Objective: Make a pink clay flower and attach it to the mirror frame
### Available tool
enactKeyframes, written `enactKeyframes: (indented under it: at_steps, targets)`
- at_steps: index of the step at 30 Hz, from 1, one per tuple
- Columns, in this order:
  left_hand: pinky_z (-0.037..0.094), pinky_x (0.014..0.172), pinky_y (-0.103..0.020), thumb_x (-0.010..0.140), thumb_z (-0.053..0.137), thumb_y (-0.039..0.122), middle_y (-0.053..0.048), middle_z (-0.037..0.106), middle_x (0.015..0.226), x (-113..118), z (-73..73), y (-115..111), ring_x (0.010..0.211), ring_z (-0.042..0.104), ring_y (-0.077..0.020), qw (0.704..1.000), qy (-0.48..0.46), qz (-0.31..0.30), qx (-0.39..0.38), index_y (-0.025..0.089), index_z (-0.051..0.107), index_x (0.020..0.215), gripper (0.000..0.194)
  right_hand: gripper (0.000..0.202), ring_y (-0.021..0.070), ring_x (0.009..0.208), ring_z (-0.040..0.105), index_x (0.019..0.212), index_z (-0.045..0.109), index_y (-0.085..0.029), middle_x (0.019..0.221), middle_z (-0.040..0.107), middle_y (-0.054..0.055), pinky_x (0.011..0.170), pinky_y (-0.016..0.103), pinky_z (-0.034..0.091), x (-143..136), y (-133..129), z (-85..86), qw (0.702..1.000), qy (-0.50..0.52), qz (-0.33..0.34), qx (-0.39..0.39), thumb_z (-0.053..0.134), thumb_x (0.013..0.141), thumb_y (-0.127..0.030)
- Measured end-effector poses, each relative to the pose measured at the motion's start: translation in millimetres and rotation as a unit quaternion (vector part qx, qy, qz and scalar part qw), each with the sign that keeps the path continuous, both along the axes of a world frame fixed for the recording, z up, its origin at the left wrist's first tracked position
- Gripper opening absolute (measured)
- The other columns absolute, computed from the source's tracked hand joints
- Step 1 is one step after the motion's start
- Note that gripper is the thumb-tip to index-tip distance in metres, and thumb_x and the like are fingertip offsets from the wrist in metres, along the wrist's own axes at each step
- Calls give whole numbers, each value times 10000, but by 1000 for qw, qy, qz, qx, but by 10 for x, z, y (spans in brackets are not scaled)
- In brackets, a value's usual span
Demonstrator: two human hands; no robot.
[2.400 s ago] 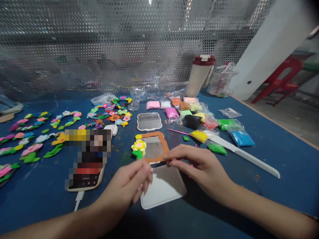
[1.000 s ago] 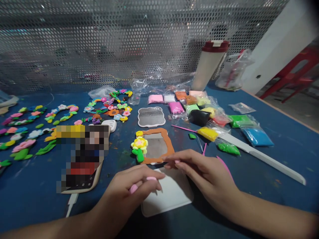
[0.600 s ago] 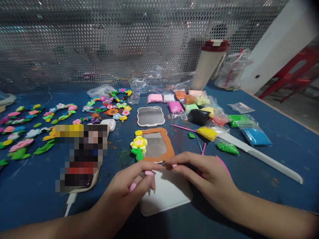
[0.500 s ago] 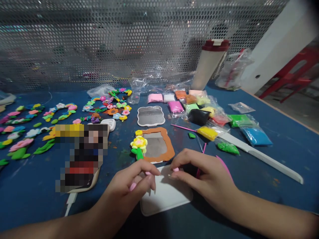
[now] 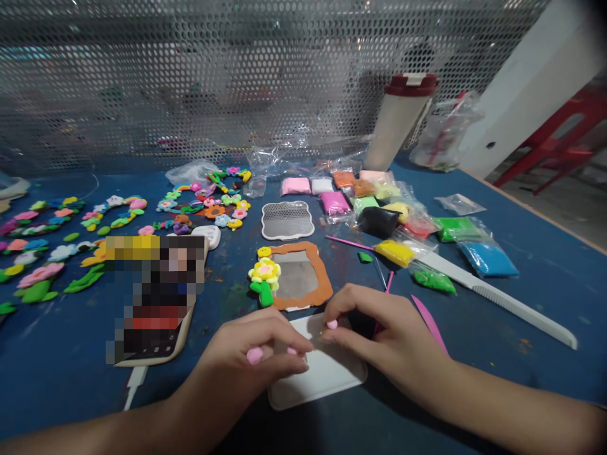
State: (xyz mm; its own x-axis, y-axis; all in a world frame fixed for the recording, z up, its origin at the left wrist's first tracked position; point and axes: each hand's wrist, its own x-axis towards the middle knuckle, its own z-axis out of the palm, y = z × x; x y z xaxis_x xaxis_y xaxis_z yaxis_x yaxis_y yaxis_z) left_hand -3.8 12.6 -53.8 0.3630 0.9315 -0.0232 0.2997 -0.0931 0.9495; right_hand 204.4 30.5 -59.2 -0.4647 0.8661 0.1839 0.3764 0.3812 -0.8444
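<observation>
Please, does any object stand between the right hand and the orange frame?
Nothing visible stands between the right hand, pinching a pink piece, and the orange frame; the white board lies flat below.

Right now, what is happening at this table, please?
A person's left hand holds two pink lumps and the right hand pinches another lump, with fingertips over a white board. Beyond it lies an orange frame with a yellow flower on its left side. Coloured packets lie farther back, to the right.
</observation>
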Motion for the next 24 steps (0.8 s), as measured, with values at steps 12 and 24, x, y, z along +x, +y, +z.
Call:
enactKeyframes:
  at_steps: [12, 24]
  targets:
    - [454, 726, -229, 773, 611, 225, 13, 715, 804, 24, 23, -14, 783, 625, -151, 996, 24, 23, -87, 242, 711, 846, 125, 155, 117, 811, 609, 969, 613, -217, 887, 659, 15, 707, 224, 473, -12, 18, 23, 998, 32, 46, 19, 482, 911, -158]
    - [452, 726, -233, 813, 576, 207, 11, 694, 779, 14, 10, 24, 772, 618, -146, 999, 33, 12, -16, 255, 718, 810, 150, 141, 108, 808, 580, 931, 619, -208, 869, 629, 9, 711, 216, 453, -5, 12, 32, 998, 22, 49, 17, 492, 907, -149]
